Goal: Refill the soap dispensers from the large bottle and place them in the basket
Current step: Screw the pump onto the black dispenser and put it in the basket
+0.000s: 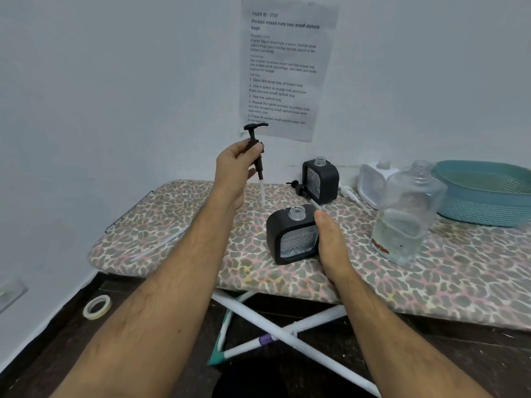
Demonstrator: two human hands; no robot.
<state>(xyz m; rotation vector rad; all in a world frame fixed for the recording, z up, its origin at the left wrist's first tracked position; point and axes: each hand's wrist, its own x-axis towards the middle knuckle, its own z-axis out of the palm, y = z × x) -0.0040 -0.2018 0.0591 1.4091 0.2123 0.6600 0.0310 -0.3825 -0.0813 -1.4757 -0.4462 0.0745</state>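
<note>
Head view: near dispenser stands upright on the tabletop, close to the front edge and about mid-width, neck open and pointing up. Body is a black frame around a clear textured panel; it looks rigid and probably light, since the fill level cannot be read. Best hold is across the flat sides of the black frame, not the narrow neck.

Right hand rests against the right side of this dispenser, thumb at its upper corner; the fingers are hidden behind it, so a full grip cannot be confirmed.

Left hand pinches the collar of the black pump, raised clear of the tabletop. Pump long axis is near vertical, tilted slightly, spout on top pointing right, white dip tube hanging down. The tube looks thin and flexible; hold at the collar.

Second black dispenser and white dispenser stand toward the back edge, both open, loose pumps lying beside them.

Large bottle, clear, uncapped, upright, partly filled, likely heaviest item; grip it around the body.

Teal basket sits at the back right.
</note>
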